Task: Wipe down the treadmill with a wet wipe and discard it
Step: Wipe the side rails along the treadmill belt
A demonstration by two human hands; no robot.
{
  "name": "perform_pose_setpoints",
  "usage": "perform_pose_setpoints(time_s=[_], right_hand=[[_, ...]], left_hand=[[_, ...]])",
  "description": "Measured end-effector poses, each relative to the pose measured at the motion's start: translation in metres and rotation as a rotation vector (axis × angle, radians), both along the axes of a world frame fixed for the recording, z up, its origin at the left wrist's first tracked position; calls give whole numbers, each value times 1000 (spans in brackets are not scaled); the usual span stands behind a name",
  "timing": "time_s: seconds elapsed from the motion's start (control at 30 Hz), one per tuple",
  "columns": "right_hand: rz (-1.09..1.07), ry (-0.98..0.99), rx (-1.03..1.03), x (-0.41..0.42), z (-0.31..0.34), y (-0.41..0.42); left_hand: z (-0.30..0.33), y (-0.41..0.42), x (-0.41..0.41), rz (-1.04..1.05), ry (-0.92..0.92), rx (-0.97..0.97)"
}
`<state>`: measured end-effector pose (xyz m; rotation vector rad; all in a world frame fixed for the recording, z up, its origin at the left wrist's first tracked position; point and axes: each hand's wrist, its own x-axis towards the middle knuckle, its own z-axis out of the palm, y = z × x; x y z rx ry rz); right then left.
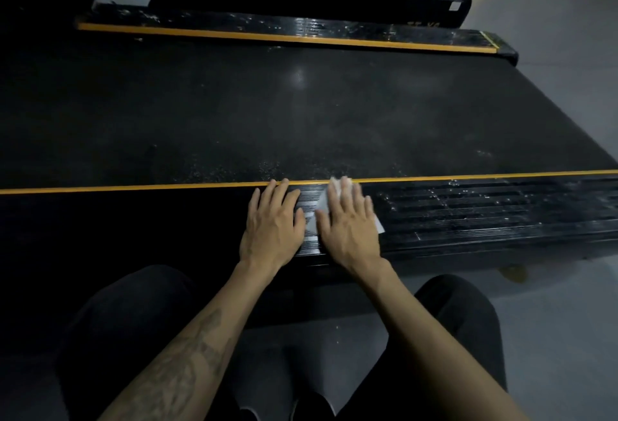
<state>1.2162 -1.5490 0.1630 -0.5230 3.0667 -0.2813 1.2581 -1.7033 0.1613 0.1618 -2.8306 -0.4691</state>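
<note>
The wet wipe (321,207) is pressed flat by the right hand (349,225), fingers straight, onto the treadmill's ribbed side rail (485,213). The left hand (272,223) is laid flat beside it, fingers extended, nothing held.

My view was dim; a soft glare spot lay on the treadmill belt (299,74), and the edges curved.

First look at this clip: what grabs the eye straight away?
Two bare hands lie flat on the near ribbed side rail of a black treadmill: the right hand presses a white wet wipe, the left hand rests beside it. A yellow stripe runs along the rail's edge, with the wide dark belt beyond.
</note>
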Motion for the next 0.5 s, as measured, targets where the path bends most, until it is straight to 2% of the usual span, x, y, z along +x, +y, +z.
perform_pose_setpoints(time_s=[0.07,0.13,0.23,0.3,0.43,0.5], right_hand=[[174,-13,-33,0,5,4],[205,-37,-30,-11,9,16],[-38,-26,-4,-22,4,18],[-99,-13,23,-16,3,2],[218,-32,7,-9,8,-7],[274,-41,14,-19,10,6]], left_hand=[[-1,-1,0,-7,-16,-19],[0,-1,0,-2,-11,-16],[1,1,0,7,6,-16],[0,1,0,9,14,-13],[0,-2,0,-10,-12,-25],[0,-2,0,-6,-5,-25]])
